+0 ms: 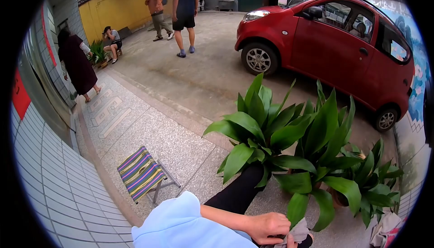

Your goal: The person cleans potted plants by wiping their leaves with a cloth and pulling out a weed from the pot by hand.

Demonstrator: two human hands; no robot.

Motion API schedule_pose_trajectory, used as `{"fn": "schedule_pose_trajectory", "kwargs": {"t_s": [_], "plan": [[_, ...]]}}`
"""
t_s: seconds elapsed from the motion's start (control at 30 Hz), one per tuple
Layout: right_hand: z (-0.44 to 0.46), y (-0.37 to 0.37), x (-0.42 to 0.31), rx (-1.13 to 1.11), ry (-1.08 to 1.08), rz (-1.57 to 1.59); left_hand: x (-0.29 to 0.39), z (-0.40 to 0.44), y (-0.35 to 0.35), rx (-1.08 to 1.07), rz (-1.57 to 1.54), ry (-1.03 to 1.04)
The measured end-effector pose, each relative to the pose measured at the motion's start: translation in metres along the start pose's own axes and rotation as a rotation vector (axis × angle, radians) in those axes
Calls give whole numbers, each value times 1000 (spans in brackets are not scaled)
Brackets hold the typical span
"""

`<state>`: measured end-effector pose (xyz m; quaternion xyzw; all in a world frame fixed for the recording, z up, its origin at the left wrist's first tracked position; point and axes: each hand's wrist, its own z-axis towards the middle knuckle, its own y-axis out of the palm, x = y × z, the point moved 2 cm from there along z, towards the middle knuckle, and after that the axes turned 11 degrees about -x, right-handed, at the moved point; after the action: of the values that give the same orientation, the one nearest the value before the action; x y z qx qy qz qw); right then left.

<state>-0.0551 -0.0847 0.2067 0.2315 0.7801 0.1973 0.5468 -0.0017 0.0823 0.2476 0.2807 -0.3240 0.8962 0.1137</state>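
My left hand (267, 228) reaches in from a light blue sleeve at the bottom of the view, its fingers curled on a grey cloth (300, 232). Close beside it, a few fingers of my right hand (292, 241) show at the bottom edge, pressed on the same cloth; the rest of that hand is out of view. The lower tip of a long green leaf (297, 208) meets the cloth. That leaf belongs to the broad-leaved potted plants (318, 132) just above my hands. My black-clothed leg (237, 191) stretches towards the leaves.
A striped folding stool (142, 174) stands on the speckled paving at left. Beyond the plants is a red car (332, 49). Several people are in the yard, one walking near the tiled wall (54, 175) and one seated. Pink and white cloth (386, 230) lies at lower right.
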Motion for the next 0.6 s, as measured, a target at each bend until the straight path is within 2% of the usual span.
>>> {"fn": "schedule_pose_trajectory", "kwargs": {"t_s": [0.17,0.37,0.47,0.6], "plan": [[-2,-2,-3,16,-26,-1,-3,-3,1,-8,-127,-132],[-4,1,-3,14,-29,-2,0,4,-8,66,-98,10],[-5,5,1,11,-23,0,-20,-6,7,125,-259,-65],[-7,12,4,2,-7,6,-37,-16,5,187,-229,-234]]}}
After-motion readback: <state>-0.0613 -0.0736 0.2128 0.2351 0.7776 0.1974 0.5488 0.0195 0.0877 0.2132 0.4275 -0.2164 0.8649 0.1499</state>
